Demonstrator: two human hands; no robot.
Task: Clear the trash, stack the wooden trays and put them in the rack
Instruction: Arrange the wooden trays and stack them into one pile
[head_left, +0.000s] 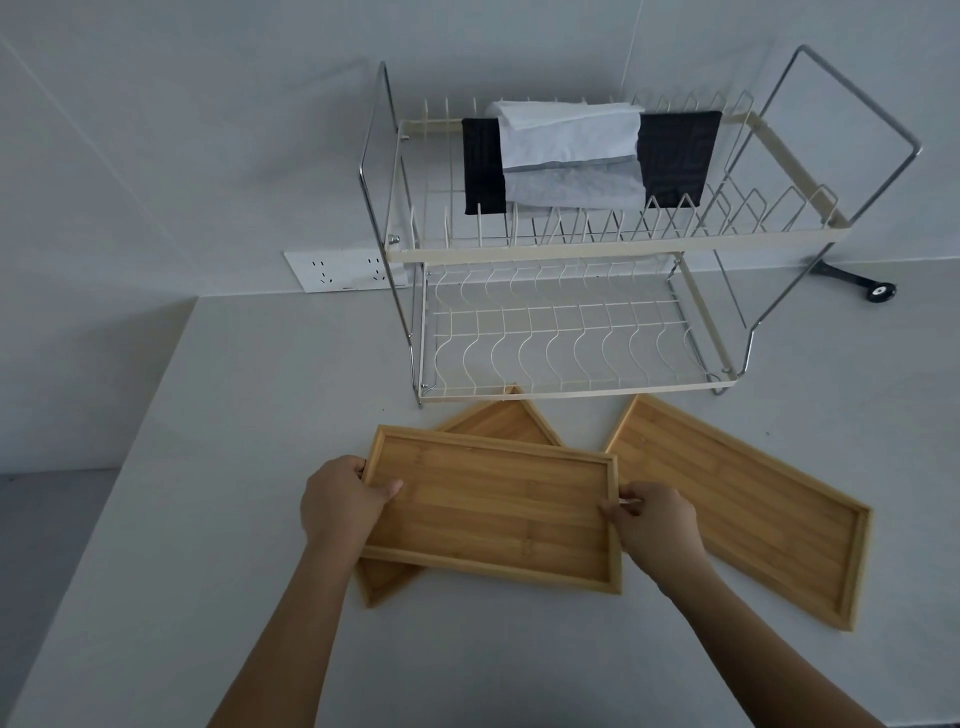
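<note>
I hold a wooden tray (493, 506) level by its two short ends: my left hand (340, 501) grips the left end, my right hand (657, 525) grips the right end. It hovers over a second wooden tray (506, 418), which lies turned at an angle beneath it, with only its far corner and near left corner showing. A third wooden tray (743, 506) lies flat on the counter to the right, slanted. Behind them stands a two-tier wire dish rack (566, 249); its lower shelf (561, 338) is bare.
On the rack's upper shelf lies a black cloth (675, 156) with white paper towels (571, 150) draped over it. A wall socket (343, 270) sits left of the rack. A small black tool (862, 283) lies behind the rack at right. The counter's left edge (119, 452) drops off.
</note>
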